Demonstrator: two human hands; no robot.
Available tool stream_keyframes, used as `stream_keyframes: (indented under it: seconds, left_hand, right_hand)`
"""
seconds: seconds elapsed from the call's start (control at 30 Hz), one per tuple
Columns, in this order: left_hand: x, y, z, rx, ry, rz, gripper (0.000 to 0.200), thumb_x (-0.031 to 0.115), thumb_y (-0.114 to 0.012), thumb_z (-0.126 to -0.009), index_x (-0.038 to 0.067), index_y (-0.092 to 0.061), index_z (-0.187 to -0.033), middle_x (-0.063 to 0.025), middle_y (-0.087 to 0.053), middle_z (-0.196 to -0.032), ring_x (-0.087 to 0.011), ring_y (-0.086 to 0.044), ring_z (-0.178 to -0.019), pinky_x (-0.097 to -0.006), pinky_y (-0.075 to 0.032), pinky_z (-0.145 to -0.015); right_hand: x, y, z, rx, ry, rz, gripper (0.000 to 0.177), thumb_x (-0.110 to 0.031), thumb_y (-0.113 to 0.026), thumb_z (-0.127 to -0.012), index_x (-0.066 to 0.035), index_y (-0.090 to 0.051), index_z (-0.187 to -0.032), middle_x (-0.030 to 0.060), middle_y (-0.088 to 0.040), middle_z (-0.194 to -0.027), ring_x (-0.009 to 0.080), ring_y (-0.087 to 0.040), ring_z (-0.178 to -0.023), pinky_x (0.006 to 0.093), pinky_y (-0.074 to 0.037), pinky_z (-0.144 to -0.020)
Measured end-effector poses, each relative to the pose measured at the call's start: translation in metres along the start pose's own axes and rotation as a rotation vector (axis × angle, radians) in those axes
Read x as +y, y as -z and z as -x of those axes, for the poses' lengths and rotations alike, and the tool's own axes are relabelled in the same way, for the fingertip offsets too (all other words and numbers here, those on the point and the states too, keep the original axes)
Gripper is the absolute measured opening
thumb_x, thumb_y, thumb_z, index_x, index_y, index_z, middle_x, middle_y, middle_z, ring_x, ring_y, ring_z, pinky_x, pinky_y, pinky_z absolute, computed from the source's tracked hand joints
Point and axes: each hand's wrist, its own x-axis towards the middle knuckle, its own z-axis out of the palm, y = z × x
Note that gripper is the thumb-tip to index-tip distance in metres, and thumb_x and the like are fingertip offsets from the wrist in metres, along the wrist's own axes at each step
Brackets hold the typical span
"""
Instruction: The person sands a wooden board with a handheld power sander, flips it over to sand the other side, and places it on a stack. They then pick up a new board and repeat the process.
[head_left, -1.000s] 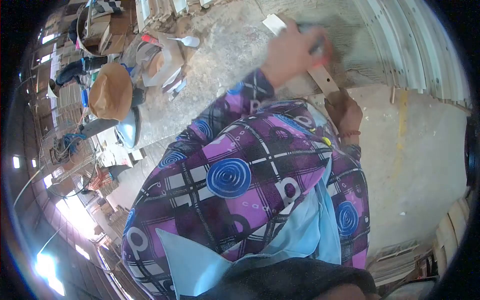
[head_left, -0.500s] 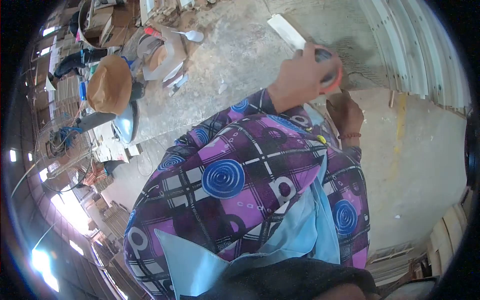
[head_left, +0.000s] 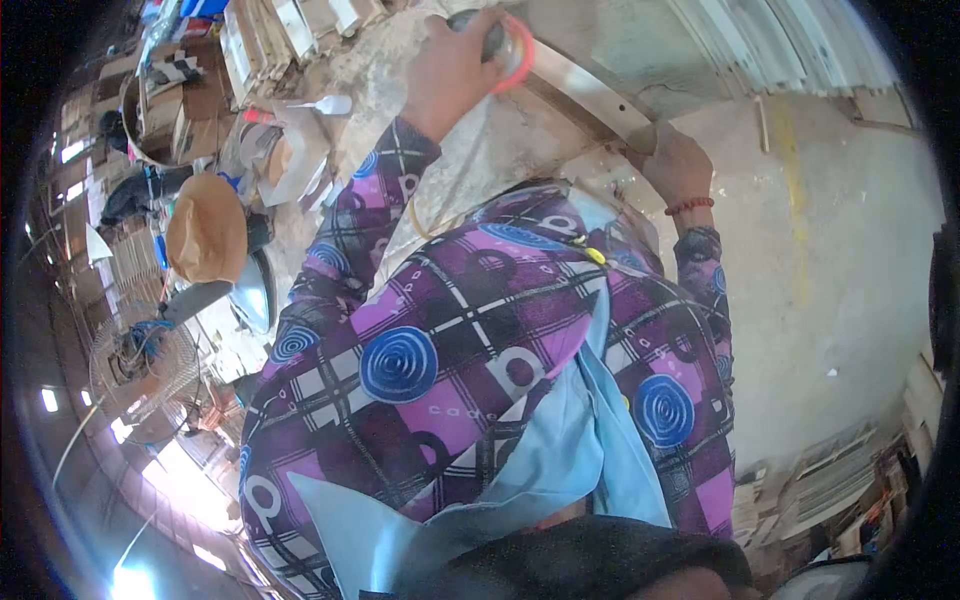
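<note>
One end of pale strip [head_left: 592, 90] lost behind round tool [head_left: 518, 55]; other end covered by my right hand [head_left: 677, 165]. Tool's underside hidden, its top partly behind my left hand [head_left: 455, 75]. Stacked boards [head_left: 745, 45] cut off at top edge. Whatever is under tan hat [head_left: 207, 230], hidden. Blades of fan [head_left: 140, 350] too blurred to tell.

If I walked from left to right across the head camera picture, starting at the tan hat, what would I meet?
Tan hat → white bottle → left hand → right hand → yellow stripe.
</note>
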Motion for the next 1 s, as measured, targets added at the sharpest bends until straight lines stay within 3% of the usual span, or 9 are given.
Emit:
stream_keyframes:
  seconds: [0.03,0.13,0.23,0.27,0.4,0.57,0.7,0.9,1.0]
  left_hand:
    - [0.014,0.006,0.007,-0.023,-0.011,0.006,0.055,0.035,-0.067,-0.08,0.029,-0.05,-0.132,-0.0245,-0.052,-0.106,-0.0455,-0.064,-0.082,-0.0506,-0.055,-0.071]
    - [0.039,0.009,0.021,-0.135,-0.069,-0.032,0.054,0.03,-0.069,-0.079,0.032,-0.051,-0.13,-0.0232,-0.051,-0.107,-0.0435,-0.064,-0.085,-0.049,-0.055,-0.07]
    - [0.061,0.015,0.031,-0.186,-0.163,-0.02,0.055,0.023,-0.068,-0.079,0.032,-0.05,-0.131,-0.0221,-0.05,-0.107,-0.0431,-0.064,-0.082,-0.0483,-0.056,-0.067]
    - [0.066,0.015,0.033,-0.199,-0.189,-0.022,0.055,0.022,-0.067,-0.079,0.032,-0.05,-0.13,-0.0217,-0.05,-0.107,-0.0426,-0.064,-0.083,-0.048,-0.056,-0.067]
    - [0.074,0.006,0.038,-0.104,-0.331,0.012,0.042,0.03,-0.07,-0.079,0.033,-0.059,-0.119,-0.0188,-0.051,-0.105,-0.0376,-0.064,-0.079,-0.0422,-0.056,-0.059]
    - [0.095,0.007,0.045,-0.128,-0.399,0.048,0.043,0.022,-0.066,-0.08,0.035,-0.059,-0.12,-0.0184,-0.05,-0.107,-0.0379,-0.062,-0.082,-0.0418,-0.056,-0.06]
    - [0.103,0.003,0.052,-0.208,-0.437,0.022,0.046,0.015,-0.063,-0.082,0.037,-0.058,-0.122,-0.0184,-0.048,-0.109,-0.0392,-0.06,-0.086,-0.0426,-0.056,-0.061]
    - [0.104,0.003,0.055,-0.215,-0.456,-0.045,0.052,0.023,-0.069,-0.081,0.04,-0.053,-0.128,-0.0175,-0.047,-0.109,-0.0375,-0.062,-0.087,-0.0434,-0.056,-0.06]
    - [0.096,0.001,0.053,-0.211,-0.414,0.046,0.053,0.013,-0.064,-0.081,0.041,-0.055,-0.125,-0.018,-0.046,-0.112,-0.0388,-0.059,-0.09,-0.0423,-0.056,-0.062]
  right_hand:
    - [0.001,0.001,0.0,0.001,0.019,-0.032,0.057,-0.047,-0.072,-0.078,-0.004,-0.057,-0.113,0.0186,-0.07,-0.095,0.0323,-0.069,-0.088,0.0436,-0.054,-0.072]
    - [0.027,-0.012,0.003,-0.051,0.001,-0.651,0.064,-0.054,-0.065,-0.085,-0.004,-0.055,-0.124,0.0195,-0.066,-0.113,0.0299,-0.066,-0.104,0.0425,-0.054,-0.086]
    - [0.025,-0.027,0.016,-0.352,-0.335,-1.928,0.067,-0.055,-0.046,-0.097,0.0,-0.045,-0.136,0.0219,-0.049,-0.136,0.0353,-0.058,-0.117,0.0498,-0.048,-0.101]
    - [0.022,-0.034,0.017,-0.351,-0.297,-2.146,0.072,-0.057,-0.035,-0.1,0.003,-0.039,-0.139,0.0251,-0.043,-0.141,0.0381,-0.047,-0.129,0.051,-0.041,-0.109]
    - [0.005,-0.029,0.015,-0.289,-0.361,-2.226,0.077,-0.062,-0.033,-0.097,0.005,-0.042,-0.132,0.0242,-0.044,-0.139,0.0403,-0.046,-0.128,0.0534,-0.04,-0.109]
    - [-0.007,-0.022,0.013,-0.239,-0.48,-2.303,0.076,-0.067,-0.033,-0.095,0.002,-0.046,-0.124,0.0223,-0.051,-0.131,0.0377,-0.052,-0.123,0.0531,-0.041,-0.108]
    - [-0.004,-0.031,0.01,-0.22,-0.432,-2.269,0.078,-0.07,-0.034,-0.094,0.0,-0.047,-0.125,0.02,-0.058,-0.124,0.0349,-0.056,-0.117,0.0502,-0.044,-0.103]
    - [-0.005,-0.025,0.01,-0.268,-0.388,-2.271,0.083,-0.073,-0.035,-0.091,0.001,-0.046,-0.126,0.0191,-0.06,-0.121,0.0334,-0.058,-0.114,0.0499,-0.044,-0.101]
    - [-0.003,-0.027,0.01,-0.298,-0.36,-2.29,0.087,-0.075,-0.035,-0.089,0.002,-0.046,-0.127,0.0191,-0.06,-0.121,0.0335,-0.057,-0.114,0.0515,-0.043,-0.101]
